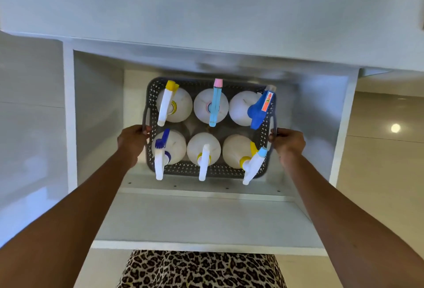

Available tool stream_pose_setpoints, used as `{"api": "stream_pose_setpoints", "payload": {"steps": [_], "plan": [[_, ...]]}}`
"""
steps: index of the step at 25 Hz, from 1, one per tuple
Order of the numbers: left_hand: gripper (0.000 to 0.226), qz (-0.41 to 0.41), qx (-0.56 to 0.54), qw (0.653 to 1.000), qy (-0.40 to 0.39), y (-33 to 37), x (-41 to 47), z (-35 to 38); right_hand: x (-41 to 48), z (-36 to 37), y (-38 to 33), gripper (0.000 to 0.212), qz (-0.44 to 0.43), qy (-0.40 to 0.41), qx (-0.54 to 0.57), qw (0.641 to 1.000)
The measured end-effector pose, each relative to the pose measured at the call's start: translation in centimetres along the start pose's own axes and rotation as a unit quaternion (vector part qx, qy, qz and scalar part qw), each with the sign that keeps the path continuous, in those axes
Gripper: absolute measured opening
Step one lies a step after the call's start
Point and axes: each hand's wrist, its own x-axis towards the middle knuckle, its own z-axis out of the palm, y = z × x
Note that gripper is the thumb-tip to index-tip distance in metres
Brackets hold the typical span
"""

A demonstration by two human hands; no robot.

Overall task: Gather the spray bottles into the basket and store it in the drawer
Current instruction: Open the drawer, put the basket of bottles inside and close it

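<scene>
A grey perforated basket (181,169) sits inside the open white drawer (206,219), under the white countertop. Several white spray bottles stand upright in it in two rows, among them one with a yellow-tipped trigger (174,104), one with a light-blue and pink trigger (211,105) and one with a blue trigger (243,108). My left hand (132,141) grips the basket's left handle. My right hand (288,142) grips its right handle. Whether the basket's base touches the drawer floor is hidden.
The countertop's edge (206,56) overhangs the back of the drawer. White drawer walls (98,108) stand close on both sides of the basket. Glossy beige floor tiles (385,150) lie to the right. A leopard-print garment (202,269) shows below the drawer front.
</scene>
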Motion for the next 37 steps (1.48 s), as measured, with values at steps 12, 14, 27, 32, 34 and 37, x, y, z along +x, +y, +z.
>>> {"api": "stream_pose_setpoints", "payload": {"steps": [12,14,27,32,34,37], "plan": [[0.026,-0.026,0.015,1.0,-0.003,0.4,0.5,0.7,0.1,0.2,0.2,0.023,-0.04,-0.03,-0.031,0.998],[0.023,-0.036,-0.014,0.999,-0.008,0.8,-0.6,0.2,-0.8,-0.2,0.2,0.026,-0.063,-0.04,-0.036,0.997],[0.037,0.282,0.176,0.942,-0.047,-8.5,-22.4,-1.7,-18.4,-4.7,7.7,0.035,-0.265,-0.064,-0.021,0.962],[0.049,0.404,0.302,0.862,-0.047,-12.7,-26.1,-1.8,-25.9,-5.3,13.4,0.049,-0.455,-0.043,-0.219,0.862],[0.055,0.432,0.36,0.827,-0.03,-14.1,-26.4,-1.7,-27.2,-5.1,14.9,0.052,-0.474,-0.059,-0.296,0.827],[0.059,0.456,0.428,0.78,-0.006,-15.5,-26.4,-1.6,-27.8,-4.6,16.7,0.058,-0.459,-0.084,-0.356,0.81]]}}
